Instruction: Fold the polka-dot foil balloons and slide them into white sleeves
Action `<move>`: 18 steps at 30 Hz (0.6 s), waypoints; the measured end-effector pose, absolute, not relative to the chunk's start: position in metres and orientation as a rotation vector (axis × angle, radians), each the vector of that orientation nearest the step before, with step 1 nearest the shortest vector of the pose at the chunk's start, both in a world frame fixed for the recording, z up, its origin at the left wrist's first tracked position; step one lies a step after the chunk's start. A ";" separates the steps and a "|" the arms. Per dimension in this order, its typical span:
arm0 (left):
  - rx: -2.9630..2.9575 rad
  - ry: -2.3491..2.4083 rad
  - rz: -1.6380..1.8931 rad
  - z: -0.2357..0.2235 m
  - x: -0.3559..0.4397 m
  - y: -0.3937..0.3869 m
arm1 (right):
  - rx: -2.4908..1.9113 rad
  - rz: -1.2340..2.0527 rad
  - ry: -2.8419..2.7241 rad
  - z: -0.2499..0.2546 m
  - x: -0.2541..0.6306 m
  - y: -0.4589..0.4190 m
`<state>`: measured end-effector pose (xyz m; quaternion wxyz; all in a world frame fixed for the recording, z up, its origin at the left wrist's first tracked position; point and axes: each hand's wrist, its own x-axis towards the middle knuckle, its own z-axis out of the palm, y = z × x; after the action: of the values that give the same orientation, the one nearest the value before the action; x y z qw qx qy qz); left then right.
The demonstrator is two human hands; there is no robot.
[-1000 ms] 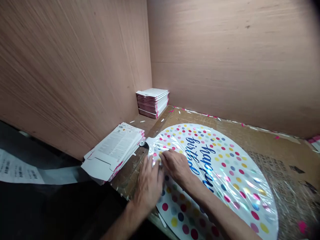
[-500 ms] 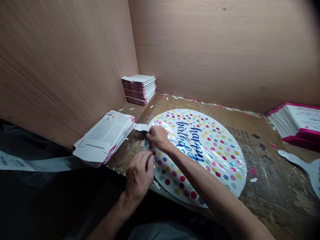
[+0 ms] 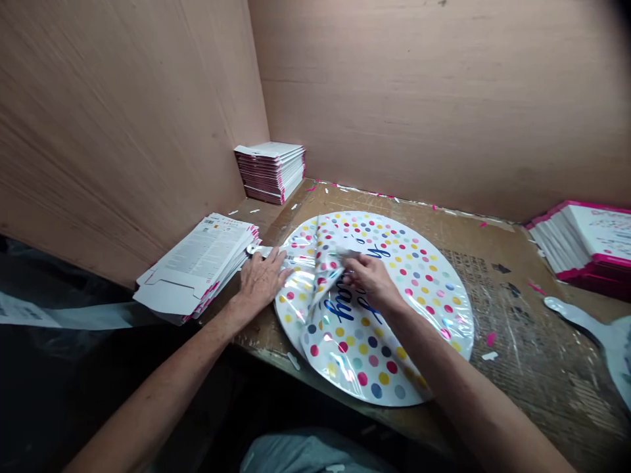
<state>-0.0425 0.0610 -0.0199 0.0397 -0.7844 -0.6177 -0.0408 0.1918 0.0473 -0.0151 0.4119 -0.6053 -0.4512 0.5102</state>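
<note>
Flat round foil balloons (image 3: 424, 282), white with coloured dots and blue lettering, lie in a stack in front of me. My right hand (image 3: 367, 279) is closed in a pinch on the neck of the top balloon. Its left part is folded back over the lettering, towards the right. Under the fold, the dotted edge of a lower balloon shows. My left hand (image 3: 261, 279) rests palm down with its fingers spread, on the white neck at the left end of the lower balloon. The fingers of the left hand are apart.
Flat printed cartons (image 3: 194, 266) lie stacked at the left, another carton stack (image 3: 271, 172) stands in the back corner, and pink-edged cartons (image 3: 591, 243) at the right. A second balloon (image 3: 611, 341) lies at the right edge. Wooden panels (image 3: 419, 98) enclose the cardboard-covered table.
My right hand has moved right, pulling the top balloon's neck over into a fold. My left hand has moved up and left and now lies flat on the lower balloon's neck.
</note>
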 end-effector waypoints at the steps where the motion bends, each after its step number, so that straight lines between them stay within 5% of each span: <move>1: -2.381 -1.901 -0.091 -0.016 -0.042 0.059 | -1.564 1.290 -1.022 -0.016 0.213 0.040; 6: -2.621 -1.568 -0.310 -0.003 0.014 0.015 | -1.909 1.196 -0.995 -0.018 0.306 0.000; 10: -2.915 -1.299 -0.333 -0.027 0.075 -0.038 | -2.289 0.439 -1.486 -0.002 0.320 -0.022; 13: -2.940 -1.309 -0.319 -0.044 0.092 -0.057 | -2.081 -0.224 -1.798 0.003 0.300 -0.026; 18: -2.745 -1.550 -0.540 -0.047 0.072 -0.068 | -1.832 -0.339 -2.263 -0.028 0.291 -0.015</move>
<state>0.0721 -0.0684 -0.0470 -0.0283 -0.8579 -0.4844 -0.1689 0.2910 -0.0146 -0.0278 0.1048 -0.6215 -0.7678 -0.1151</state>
